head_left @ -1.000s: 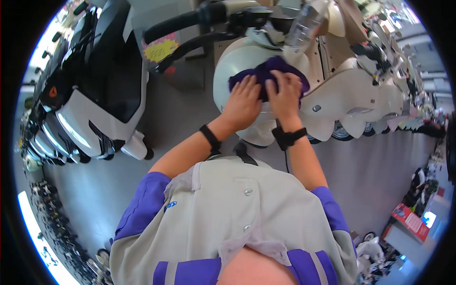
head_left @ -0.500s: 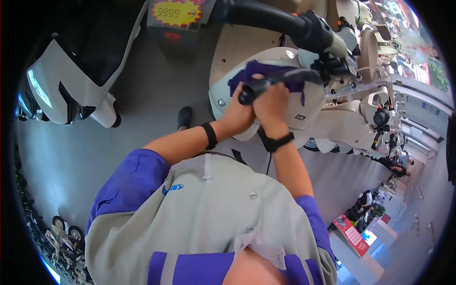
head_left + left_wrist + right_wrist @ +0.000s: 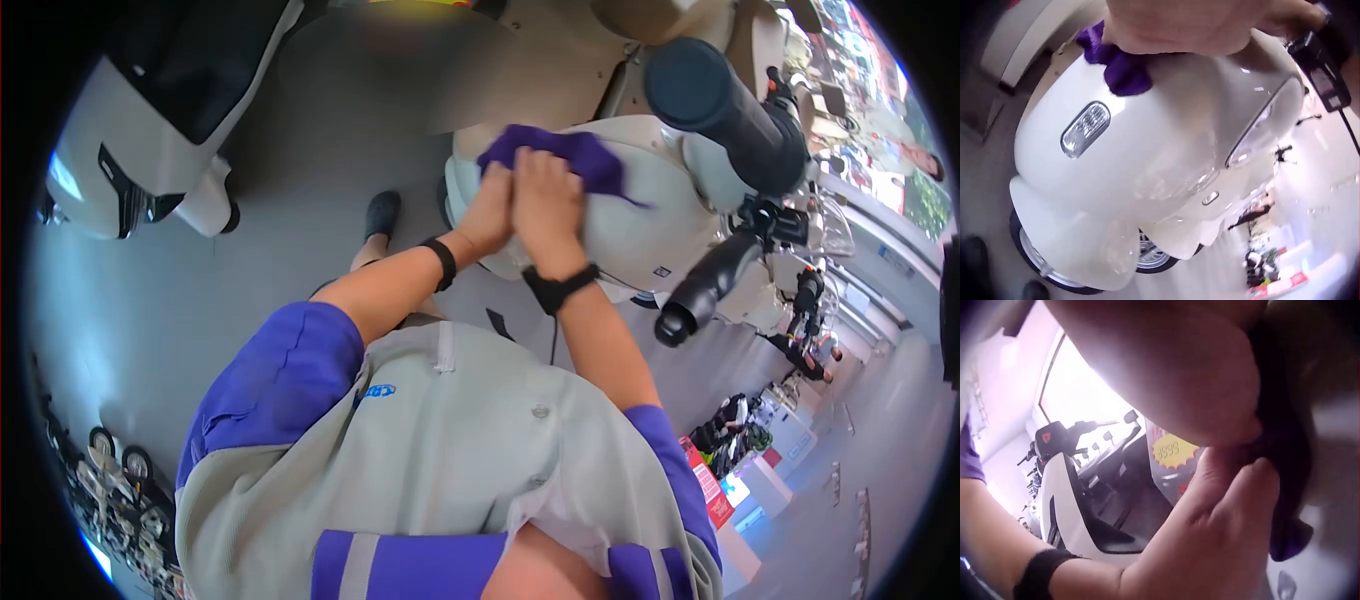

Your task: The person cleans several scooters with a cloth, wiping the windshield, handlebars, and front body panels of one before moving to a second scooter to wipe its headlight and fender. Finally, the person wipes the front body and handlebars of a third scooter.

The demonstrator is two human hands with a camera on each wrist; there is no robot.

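Both hands side by side, top centre of head view, on purple cloth (image 3: 570, 155) lying on cream scooter front panel (image 3: 640, 225). Left hand (image 3: 488, 215) fingers flat, pressing cloth. Right hand (image 3: 545, 205) fingers laid over cloth; curl unclear. Black handlebar grip (image 3: 725, 110) upper right. White-black scooter (image 3: 140, 130) upper left.

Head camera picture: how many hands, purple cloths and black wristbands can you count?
Bare hands: 2, left hand and right hand
Purple wiping cloth: 1
Black wristbands: 2, left band and right band
Total: 5
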